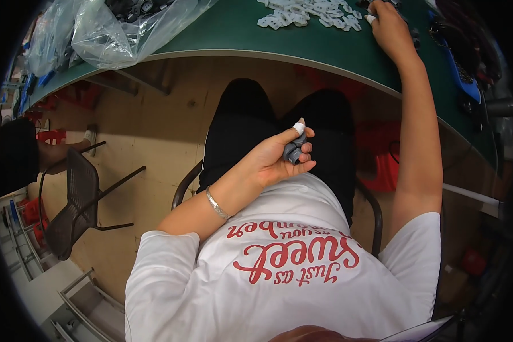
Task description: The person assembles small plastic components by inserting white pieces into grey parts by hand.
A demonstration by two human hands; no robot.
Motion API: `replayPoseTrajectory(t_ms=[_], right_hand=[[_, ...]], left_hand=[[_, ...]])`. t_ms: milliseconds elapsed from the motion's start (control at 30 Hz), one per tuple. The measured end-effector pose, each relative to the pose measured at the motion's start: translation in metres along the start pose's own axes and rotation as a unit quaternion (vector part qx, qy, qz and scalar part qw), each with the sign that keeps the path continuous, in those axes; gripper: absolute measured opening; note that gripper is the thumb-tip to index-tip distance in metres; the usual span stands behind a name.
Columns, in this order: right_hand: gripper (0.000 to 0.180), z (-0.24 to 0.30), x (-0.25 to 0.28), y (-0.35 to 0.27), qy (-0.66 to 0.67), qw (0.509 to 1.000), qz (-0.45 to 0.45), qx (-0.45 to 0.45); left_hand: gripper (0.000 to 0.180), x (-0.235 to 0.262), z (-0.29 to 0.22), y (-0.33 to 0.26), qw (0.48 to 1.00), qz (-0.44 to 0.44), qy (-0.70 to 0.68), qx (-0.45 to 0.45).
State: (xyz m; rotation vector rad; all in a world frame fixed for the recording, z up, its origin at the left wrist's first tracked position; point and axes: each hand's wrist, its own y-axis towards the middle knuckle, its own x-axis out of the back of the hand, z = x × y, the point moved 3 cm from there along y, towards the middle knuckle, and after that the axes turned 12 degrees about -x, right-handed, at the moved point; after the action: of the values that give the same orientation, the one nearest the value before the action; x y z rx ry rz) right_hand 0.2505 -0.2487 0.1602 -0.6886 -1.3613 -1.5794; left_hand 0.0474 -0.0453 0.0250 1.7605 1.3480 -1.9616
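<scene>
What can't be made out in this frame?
Head view: what the right hand touches, lost at the top edge.
Head view: how many grey pieces the left hand holds; its fingers partly cover them.
Head view: full contents of the clear bag, cut off by the top edge.

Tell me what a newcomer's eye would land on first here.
Probably the white T-shirt with red lettering, filling the lower middle. Above it, near the centre, the left hand holds small dark grey parts. At the top, white pieces lie scattered on a green table, the right hand beside them.
</scene>
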Motion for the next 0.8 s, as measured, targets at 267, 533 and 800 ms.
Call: replayPoseTrajectory(t_ms=[267,533,800], right_hand=[[0.022,0.016,0.025,-0.068,0.428,0.893,0.012,-0.136],[0.013,0.052,-0.026,-0.222,0.682,0.591,0.282,-0.326],[0.012,0.061,-0.037,-0.255,0.618,0.682,0.253,-0.298]], left_hand=[[0.03,0.021,0.002,0.008,0.998,-0.013,0.044,-0.042],[0.023,0.029,0.008,0.008,0.995,0.039,0.073,-0.057],[0.022,0.009,0.017,-0.004,0.986,-0.043,0.137,-0.088]])
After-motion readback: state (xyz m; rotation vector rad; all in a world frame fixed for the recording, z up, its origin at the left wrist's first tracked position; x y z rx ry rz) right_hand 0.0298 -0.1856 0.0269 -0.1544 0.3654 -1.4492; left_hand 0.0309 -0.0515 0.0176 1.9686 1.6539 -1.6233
